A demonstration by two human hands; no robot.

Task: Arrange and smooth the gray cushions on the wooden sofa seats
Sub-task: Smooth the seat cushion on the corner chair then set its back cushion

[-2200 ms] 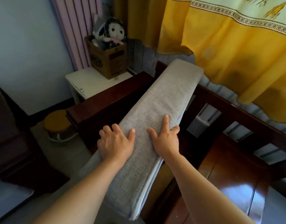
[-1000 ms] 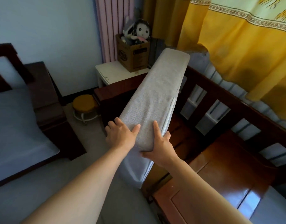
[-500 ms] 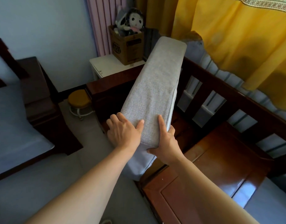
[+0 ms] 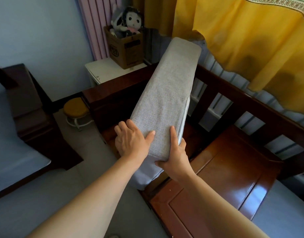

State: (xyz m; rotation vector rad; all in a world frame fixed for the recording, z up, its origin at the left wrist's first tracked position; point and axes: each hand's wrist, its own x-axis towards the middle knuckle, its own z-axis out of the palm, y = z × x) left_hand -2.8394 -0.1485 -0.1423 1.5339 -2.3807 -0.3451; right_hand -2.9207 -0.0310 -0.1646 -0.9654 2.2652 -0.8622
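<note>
Both hands still grasp gray cushion [image 4: 166,100] on edge: left hand [image 4: 130,141], right hand [image 4: 176,152]; grip unchanged.

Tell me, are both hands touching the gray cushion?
Touching. The head view shows the left hand and right hand gripping the gray cushion's near end.

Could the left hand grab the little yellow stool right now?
Probably not yet. The left hand is gripping the gray cushion together with the right hand. The yellow stool sits low on the floor, off to the left past the sofa's armrest, so it would have to let go first.
</note>
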